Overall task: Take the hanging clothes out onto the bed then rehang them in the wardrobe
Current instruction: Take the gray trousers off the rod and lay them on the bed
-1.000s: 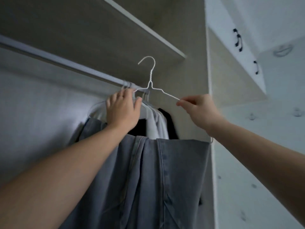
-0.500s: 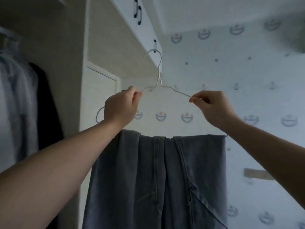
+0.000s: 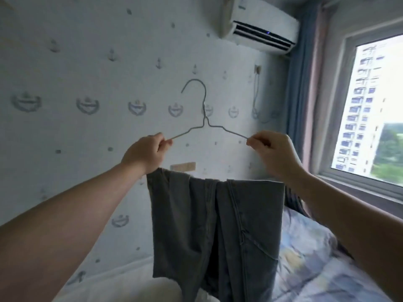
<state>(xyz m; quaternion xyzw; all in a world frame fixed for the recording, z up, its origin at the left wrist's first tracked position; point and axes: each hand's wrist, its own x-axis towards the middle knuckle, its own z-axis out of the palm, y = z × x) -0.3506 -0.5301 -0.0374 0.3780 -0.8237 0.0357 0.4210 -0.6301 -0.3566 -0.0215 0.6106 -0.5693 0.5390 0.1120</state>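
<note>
The wall point(image 3: 87, 62) takes most of the view, with the window point(image 3: 370, 105) at the right. The bed point(image 3: 316, 247) lies below, its patterned quilt at lower right. The jeans point(image 3: 207, 225) hang folded over the bottom bar of the hanger point(image 3: 205, 118), held in the air over the bed; their hems run out of view, so whether they touch it cannot be told.

The step in hand looks to be laying the jeans on the bed. Done well, both ends come down level so the denim does not slide along the bar. The hems land first, and the hanger is then laid flat on the quilt.

Both arms reach forward and up, about level with each other. The left grip point(image 3: 145, 154) pinches the hanger's left shoulder wire, and the right grip point(image 3: 275, 153) pinches the right shoulder wire.
</note>
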